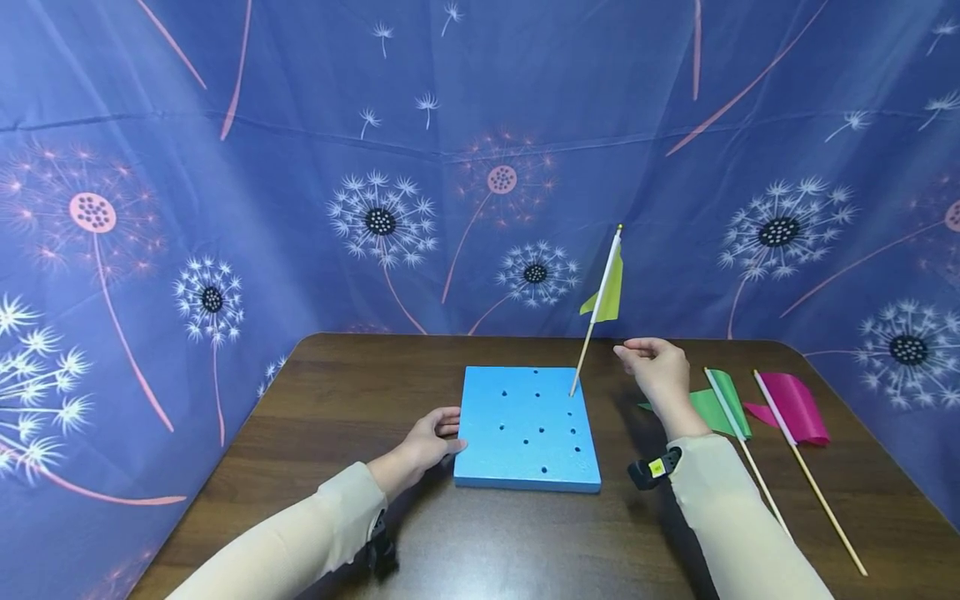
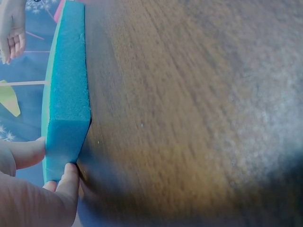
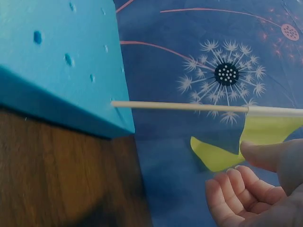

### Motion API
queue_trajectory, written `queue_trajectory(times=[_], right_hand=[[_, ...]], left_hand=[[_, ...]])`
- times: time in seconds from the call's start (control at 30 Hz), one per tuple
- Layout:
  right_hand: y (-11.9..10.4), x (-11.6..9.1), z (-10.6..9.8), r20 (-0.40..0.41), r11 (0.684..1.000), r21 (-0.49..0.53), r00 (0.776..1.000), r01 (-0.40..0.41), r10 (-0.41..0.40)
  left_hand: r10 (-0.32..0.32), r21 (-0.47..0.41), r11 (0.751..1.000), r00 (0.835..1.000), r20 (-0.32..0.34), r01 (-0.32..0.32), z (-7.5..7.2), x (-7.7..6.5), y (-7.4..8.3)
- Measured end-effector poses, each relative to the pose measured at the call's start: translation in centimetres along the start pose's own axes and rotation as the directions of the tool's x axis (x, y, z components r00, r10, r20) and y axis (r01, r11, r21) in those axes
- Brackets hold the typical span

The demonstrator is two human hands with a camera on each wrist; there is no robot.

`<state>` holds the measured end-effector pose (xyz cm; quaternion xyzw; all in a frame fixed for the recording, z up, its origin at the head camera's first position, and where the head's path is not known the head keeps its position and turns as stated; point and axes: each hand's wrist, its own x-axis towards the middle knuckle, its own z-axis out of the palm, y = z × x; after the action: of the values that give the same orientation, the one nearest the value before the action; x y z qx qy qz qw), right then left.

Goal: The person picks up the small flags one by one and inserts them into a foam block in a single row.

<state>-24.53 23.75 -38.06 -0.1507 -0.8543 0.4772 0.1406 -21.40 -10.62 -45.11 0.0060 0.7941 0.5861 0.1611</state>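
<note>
A light blue board (image 1: 517,458) with several small holes lies flat on the table. In its far right part stands a yellow-green flag (image 1: 611,287), its wooden stick (image 3: 175,106) set in a hole and leaning slightly right in the head view. My left hand (image 1: 423,446) touches the board's left side; in the left wrist view the thumb and a fingertip rest against that edge. To the right of the flag is my right hand (image 1: 660,367), holding nothing, fingers loosely bent. In the right wrist view its thumb overlaps the flag cloth, but the hand appears apart from it.
A green flag (image 1: 726,400) and a magenta flag (image 1: 795,408) lie on the brown table (image 1: 330,392) at the right, beside and beyond my right forearm. Behind the table hangs a blue cloth (image 1: 300,208) with a dandelion pattern.
</note>
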Motion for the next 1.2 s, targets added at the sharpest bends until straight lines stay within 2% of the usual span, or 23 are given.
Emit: queue_trajectory(times=[0.5,0.73,0.97,1.2], right_hand=[[1.1,0.1,-2.2,0.010,1.000,-0.016,1.000,-0.013,0.013],[2.0,-0.1,-3.7,0.000,0.998,0.050,1.000,0.023,-0.023],[3.7,-1.0,-5.6,-0.001,0.998,-0.057,1.000,0.015,-0.015],[5.6,-1.8,-7.1,0.010,1.000,-0.013,1.000,0.023,-0.023]], left_hand=[[0.024,0.000,1.000,1.000,-0.002,-0.024,0.0,0.2,0.5],[0.043,0.000,0.999,0.999,0.004,-0.043,0.0,0.2,0.7],[0.033,-0.011,0.999,0.999,0.022,-0.033,-0.1,0.0,0.1],[0.038,0.000,0.999,0.999,0.027,-0.038,-0.1,-0.2,-0.2]])
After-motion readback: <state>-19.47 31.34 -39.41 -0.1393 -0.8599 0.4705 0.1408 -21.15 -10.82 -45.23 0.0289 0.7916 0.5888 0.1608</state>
